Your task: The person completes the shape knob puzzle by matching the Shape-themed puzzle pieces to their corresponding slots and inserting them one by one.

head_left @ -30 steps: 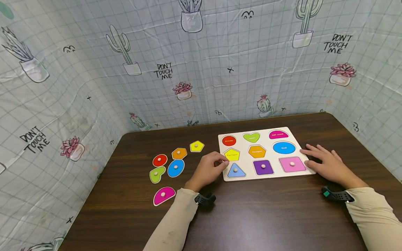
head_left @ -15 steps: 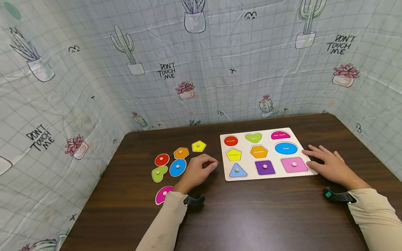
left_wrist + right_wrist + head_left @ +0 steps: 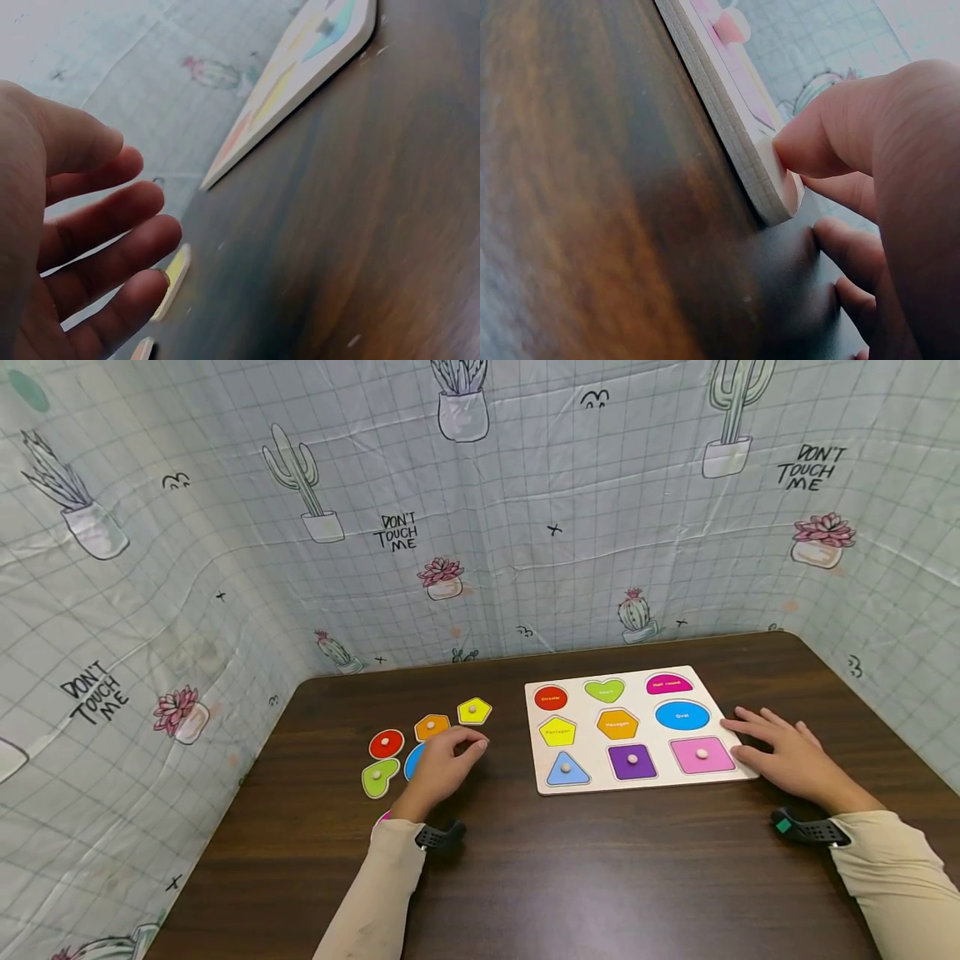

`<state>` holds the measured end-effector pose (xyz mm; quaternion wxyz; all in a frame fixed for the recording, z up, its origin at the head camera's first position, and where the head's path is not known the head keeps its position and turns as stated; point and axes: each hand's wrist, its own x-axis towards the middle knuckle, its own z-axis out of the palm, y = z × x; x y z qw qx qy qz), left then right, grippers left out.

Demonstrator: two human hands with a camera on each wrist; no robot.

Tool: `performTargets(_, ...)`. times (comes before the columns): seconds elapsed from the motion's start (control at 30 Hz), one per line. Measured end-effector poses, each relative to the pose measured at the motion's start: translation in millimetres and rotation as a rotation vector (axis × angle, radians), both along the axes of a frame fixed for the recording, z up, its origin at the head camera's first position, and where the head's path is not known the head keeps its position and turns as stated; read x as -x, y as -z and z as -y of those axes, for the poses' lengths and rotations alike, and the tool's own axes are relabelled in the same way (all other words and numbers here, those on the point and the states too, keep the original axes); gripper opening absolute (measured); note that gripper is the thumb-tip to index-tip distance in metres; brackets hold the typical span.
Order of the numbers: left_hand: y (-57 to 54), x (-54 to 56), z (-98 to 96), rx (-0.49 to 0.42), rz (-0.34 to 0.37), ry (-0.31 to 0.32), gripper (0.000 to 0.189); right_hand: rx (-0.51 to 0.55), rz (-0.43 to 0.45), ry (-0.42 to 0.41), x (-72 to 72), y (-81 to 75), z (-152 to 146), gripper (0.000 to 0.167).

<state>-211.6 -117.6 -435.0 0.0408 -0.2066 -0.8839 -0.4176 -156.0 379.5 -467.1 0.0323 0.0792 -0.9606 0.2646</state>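
Note:
My left hand [image 3: 438, 772] hovers over the loose shape pieces on the left, its fingers loosely bent and nothing between them. Beneath it the blue oval piece [image 3: 412, 762] and the magenta half-round piece [image 3: 382, 820] are partly hidden. The orange hexagon piece [image 3: 431, 727] and yellow pentagon piece [image 3: 483, 710] lie just beyond its fingers. At the right, my right hand [image 3: 787, 760] rests on the edge of the white puzzle board [image 3: 587, 727], thumb on its near corner. Knobbed triangle [image 3: 567, 777], purple square [image 3: 621, 768] and pink rectangle [image 3: 686, 758] pieces sit in its front row.
A red circle piece [image 3: 384, 750] and a green heart piece [image 3: 375, 783] lie farther left on the dark wooden table [image 3: 600, 860]. The board's two back rows show printed, labelled shapes without knobs. A cactus-print cloth [image 3: 510, 560] hangs behind and beside the table.
My left hand has moved left from the board's left edge to above the loose pieces, covering part of the blue oval and the magenta half round. My right hand stays at the board's corner.

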Motion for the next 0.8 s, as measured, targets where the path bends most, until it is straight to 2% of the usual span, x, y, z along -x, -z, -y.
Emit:
performTargets(0.2, -2.5, 2.7, 16.7, -0.011, 0.012, -0.048, 0.019, 0.001, -0.006, -0.001, -0.2, 1.8, -0.6, 0.050)
performTargets(0.4, -5.1, 4.2, 33.2, -0.035, 0.036, -0.141, 0.021, -0.003, -0.011, 0.000, 0.7, 3.6, 0.6, 0.050)
performTargets(0.8, -8.5, 10.7, 45.6, 0.014, 0.116, -0.209, 0.026, 0.017, -0.029, -0.009, -0.8, 2.5, -1.1, 0.049)
